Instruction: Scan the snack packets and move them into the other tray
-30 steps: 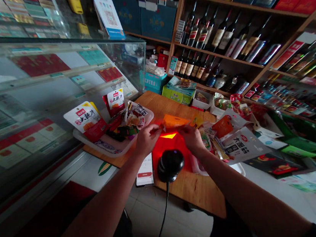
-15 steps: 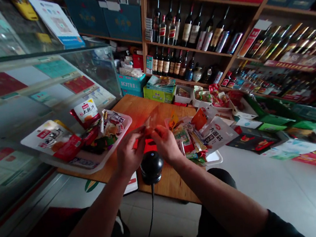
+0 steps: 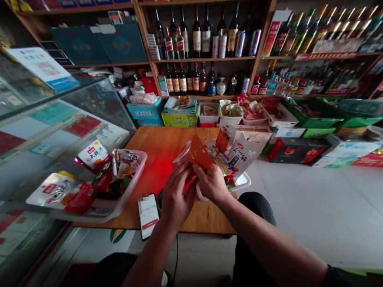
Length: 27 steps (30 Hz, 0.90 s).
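Both hands hold an orange snack packet (image 3: 200,153) with a clear, crinkled part, above the near middle of the wooden table (image 3: 142,142). My left hand (image 3: 177,194) has its fingers closed along the packet's left side. The thumb of my right hand (image 3: 212,183) presses on its lower edge. Just behind the packet, at the right, a white tray (image 3: 247,181) is heaped with snack bags, among them a large white bag (image 3: 240,156). My left hand and forearm mostly hide the black corded scanner; its red light falls on the table.
A white tray of snack packets (image 3: 129,202) stands at the table's left, against the glass display case (image 3: 95,99). A phone (image 3: 149,216) lies at the near edge. Boxes of goods (image 3: 181,117) line the far side, before shelves of bottles (image 3: 195,36).
Both hands have moved right with the packet, away from over the scanner and closer to the right tray. The packet's orange face now shows. The camera view has turned, and the phone shows more fully.
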Motion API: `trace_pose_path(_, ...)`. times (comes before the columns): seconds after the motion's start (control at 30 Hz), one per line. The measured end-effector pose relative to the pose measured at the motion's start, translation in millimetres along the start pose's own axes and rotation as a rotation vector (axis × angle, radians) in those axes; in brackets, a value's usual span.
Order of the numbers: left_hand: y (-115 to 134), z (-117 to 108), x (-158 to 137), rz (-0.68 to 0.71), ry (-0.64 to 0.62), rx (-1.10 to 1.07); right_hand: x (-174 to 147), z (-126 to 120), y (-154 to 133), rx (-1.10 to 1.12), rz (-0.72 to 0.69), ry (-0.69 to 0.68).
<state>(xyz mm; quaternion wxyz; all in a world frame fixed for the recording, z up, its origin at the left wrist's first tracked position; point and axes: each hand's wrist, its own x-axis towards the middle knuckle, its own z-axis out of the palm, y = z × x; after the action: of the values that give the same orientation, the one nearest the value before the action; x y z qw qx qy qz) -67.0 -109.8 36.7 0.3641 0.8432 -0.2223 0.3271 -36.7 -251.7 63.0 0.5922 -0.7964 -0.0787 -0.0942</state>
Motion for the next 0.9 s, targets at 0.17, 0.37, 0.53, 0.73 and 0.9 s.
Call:
trace_pose_path(0.17, 38.1, 42.8, 1.0, -0.065, -0.125, -0.141, -13.1, -50.5, 20.2, -0.058, 0.045, 0.138)
trace_pose_path(0.37, 66.3, 101.6, -0.2, -0.113, -0.216, -0.398, -22.8, -103.3, 49.1, -0.36, 0.082, 0.312)
trace_pose_path(0.53, 71.8, 135.1, 3.6, -0.129, -0.26, -0.553, -23.1, -129.0, 61.8, -0.51, -0.024, 0.355)
trace_pose_path(0.73, 68.1, 158.1, 4.7, -0.172, -0.306, -0.612, -19.6, -133.0, 77.6, -0.569, -0.064, 0.334)
trace_pose_path(0.9, 62.8, 167.6, 10.7, -0.234, -0.353, -0.651, -11.5, -131.0, 87.5, -0.66, -0.034, 0.293)
